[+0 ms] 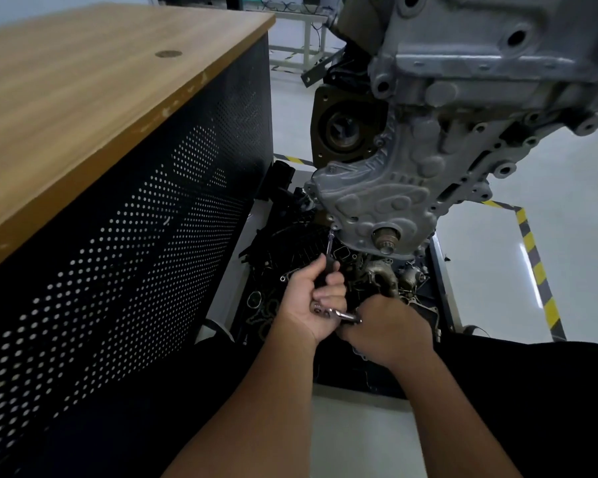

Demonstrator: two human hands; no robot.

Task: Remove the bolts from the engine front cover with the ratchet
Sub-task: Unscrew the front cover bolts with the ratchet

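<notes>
Overhead, the engine (463, 81) hangs at upper right, w/ its grey front cover (390, 198) facing down toward the camera. Left of it stands a cabinet (125, 208) w/ wood top & black perforated side. Below the cover, a tray (444, 281) holds dark engine parts. Left hand (320, 296), its grip curled round the black handle of an extension (329, 248), keeps the socket end on a bolt (332, 228) at the cover's lower-left edge. Right hand (389, 326), grip wrapped on the ratchet (344, 315), sits just beside the left. Loose bolts lie in the left palm.
</notes>
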